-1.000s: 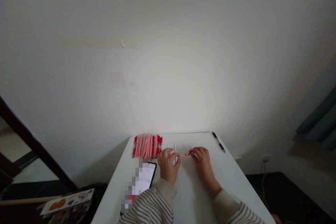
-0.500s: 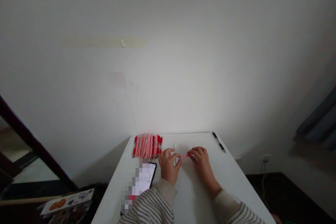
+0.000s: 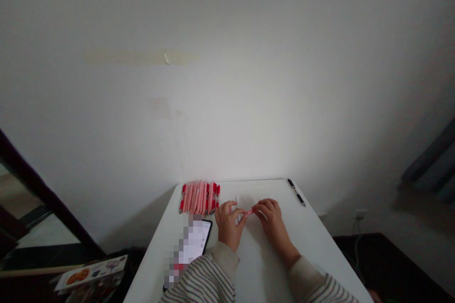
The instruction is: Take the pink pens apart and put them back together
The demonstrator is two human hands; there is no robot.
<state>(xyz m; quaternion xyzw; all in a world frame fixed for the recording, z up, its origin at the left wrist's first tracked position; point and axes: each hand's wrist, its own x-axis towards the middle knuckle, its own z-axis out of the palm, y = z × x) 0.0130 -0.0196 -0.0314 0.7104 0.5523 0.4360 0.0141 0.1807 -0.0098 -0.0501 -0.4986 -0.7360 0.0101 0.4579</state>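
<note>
Over the white table, my left hand (image 3: 228,225) pinches one end of a short pink-red pen part (image 3: 250,212) between thumb and forefinger. My right hand (image 3: 270,218) is closed on the other end of the same part, fingertips bent together. Another bit of pink shows among the left hand's curled fingers, too small to name. Just beyond that hand, a thin white stick (image 3: 237,198) is partly hidden by the fingers. Left of my hands lies a row of several pink and red pens (image 3: 199,197), side by side.
A phone (image 3: 201,241) with a lit, partly blurred screen lies at the left, by my sleeve. A black and clear pen (image 3: 296,192) rests near the table's far right corner. The white table (image 3: 263,274) meets the wall at its back edge. A printed box (image 3: 92,272) stands lower left.
Both hands stay almost in place, with the fingertips shifted very slightly around the pink-red pen part. A digit on the phone screen differs.
</note>
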